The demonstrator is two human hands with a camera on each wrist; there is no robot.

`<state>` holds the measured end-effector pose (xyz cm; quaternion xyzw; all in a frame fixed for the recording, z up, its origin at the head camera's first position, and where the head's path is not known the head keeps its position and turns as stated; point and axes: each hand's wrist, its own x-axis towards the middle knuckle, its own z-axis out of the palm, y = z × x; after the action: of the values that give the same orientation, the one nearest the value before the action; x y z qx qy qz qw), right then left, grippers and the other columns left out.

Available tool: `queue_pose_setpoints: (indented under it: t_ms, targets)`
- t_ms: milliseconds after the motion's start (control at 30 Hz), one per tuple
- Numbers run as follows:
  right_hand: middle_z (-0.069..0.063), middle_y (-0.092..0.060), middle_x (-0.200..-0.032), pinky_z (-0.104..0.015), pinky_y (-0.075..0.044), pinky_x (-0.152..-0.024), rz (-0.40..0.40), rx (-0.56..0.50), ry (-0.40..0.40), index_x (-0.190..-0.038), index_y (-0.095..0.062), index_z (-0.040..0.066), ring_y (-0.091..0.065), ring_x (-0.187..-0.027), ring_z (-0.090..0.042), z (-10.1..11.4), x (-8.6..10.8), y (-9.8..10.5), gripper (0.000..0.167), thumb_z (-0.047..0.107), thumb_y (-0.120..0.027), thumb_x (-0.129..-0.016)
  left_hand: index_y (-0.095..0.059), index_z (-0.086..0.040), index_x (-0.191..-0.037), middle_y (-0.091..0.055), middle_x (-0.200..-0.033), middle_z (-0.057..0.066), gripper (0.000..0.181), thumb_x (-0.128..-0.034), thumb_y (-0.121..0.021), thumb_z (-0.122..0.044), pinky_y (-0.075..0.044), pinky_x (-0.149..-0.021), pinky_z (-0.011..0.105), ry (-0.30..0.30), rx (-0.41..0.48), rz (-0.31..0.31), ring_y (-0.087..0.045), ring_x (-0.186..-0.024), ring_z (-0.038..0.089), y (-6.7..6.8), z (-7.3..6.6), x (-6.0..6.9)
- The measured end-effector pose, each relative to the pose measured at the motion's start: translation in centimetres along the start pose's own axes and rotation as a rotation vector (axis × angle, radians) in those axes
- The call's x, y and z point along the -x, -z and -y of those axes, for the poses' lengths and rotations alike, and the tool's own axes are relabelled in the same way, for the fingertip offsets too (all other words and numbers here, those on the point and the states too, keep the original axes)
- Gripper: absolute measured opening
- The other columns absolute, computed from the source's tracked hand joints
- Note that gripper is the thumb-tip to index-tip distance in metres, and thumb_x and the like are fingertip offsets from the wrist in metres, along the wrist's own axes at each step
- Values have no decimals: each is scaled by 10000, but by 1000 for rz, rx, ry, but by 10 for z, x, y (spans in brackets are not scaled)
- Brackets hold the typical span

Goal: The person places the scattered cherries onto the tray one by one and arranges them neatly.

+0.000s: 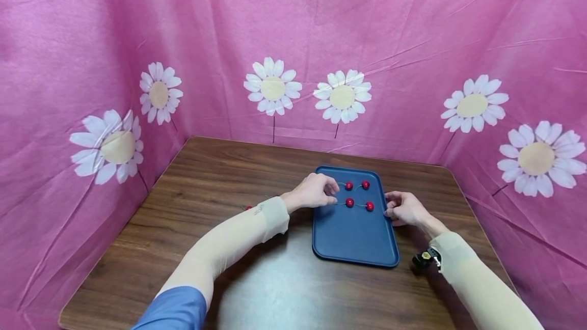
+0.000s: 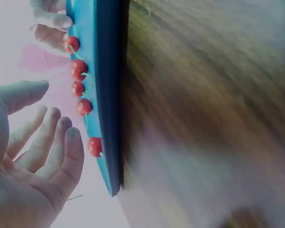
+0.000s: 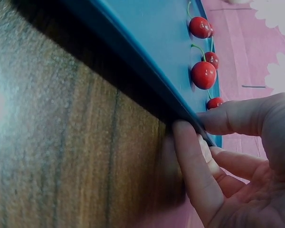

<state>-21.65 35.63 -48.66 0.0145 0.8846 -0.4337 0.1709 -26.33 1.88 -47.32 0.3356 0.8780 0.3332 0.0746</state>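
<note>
Left hand [image 1: 314, 191], fingers parted and free, hovers beside cherries [image 1: 349, 202] on a tray [image 1: 355, 238] pinched by the right hand [image 1: 407, 209].

Pink daisy-print cloth [image 1: 220, 29], brown wood-grain table [image 1: 151, 253]

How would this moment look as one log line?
left hand: above tray, holding nothing; right hand: grips tray edge; red cherries: on tray; another cherry: on table, partly hidden

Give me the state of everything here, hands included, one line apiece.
Tray: face up.
Tray cherries: lying, stemmed.
Left hand: over the tray, fingers loosely curved, holding nothing.
Right hand: pinching the tray's right edge.
Cherry by left sleeve: partly hidden.
Curtain: hanging, creased.
</note>
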Motion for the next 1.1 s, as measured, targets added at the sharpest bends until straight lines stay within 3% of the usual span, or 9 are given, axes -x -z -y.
queue_pose_setpoints:
  t_ms: [167, 367, 667, 933, 1100]
  targets:
    - [-96, -615, -996, -491, -714, -820, 1, -3, -4, -1575, -451, -153, -694, -858, -190, -1, 0, 0, 614, -45, -690, -1021, -831, -44, -1244, -862, -1140, 54, 286, -988, -858, -171, -633, -949, 258, -9, 58, -3, -808, -1032, 143, 10, 3, 11]
    - [-88, -615, -1013, -489, -713, -835, 2, -12, -4, -1586, -441, -148, -684, -898, -179, -3, -1, -2, 626, -41, -695, -1024, -829, -52, -1273, -866, -1182, 79, 304, -999, -847, -182, -645, -957, 297, -12, 64, 8, -808, -1067, 177, 16, 8, 25]
    - [-102, -621, -1034, -480, -713, -840, -9, -1, -13, -1586, -456, -139, -678, -920, -193, -7, 2, -5, 632, -32, -715, -1019, -797, -48, -1331, -857, -1066, 30, 356, -1009, -832, -196, -643, -920, 302, -24, 35, 8, -799, -989, 130, 33, 32, 49]
    - [-100, -607, -1024, -479, -714, -823, -8, -8, 21, -1565, -470, -150, -679, -908, -180, -4, 2, -4, 620, -44, -712, -1004, -785, -51, -1345, -853, -1094, 22, 364, -1022, -820, -214, -654, -926, 337, 48, 68, -7, -790, -1004, 123, 65, 53, 72]
    - [-102, -617, -1036, -470, -714, -819, -8, -7, 20, -1578, -462, -142, -673, -915, -183, -3, 0, -2, 625, -34, -711, -1015, -778, -35, -1350, -860, -1101, 34, 352, -1035, -804, -189, -650, -887, 344, 80, 84, -29, -788, -949, 118, 77, 68, 86]
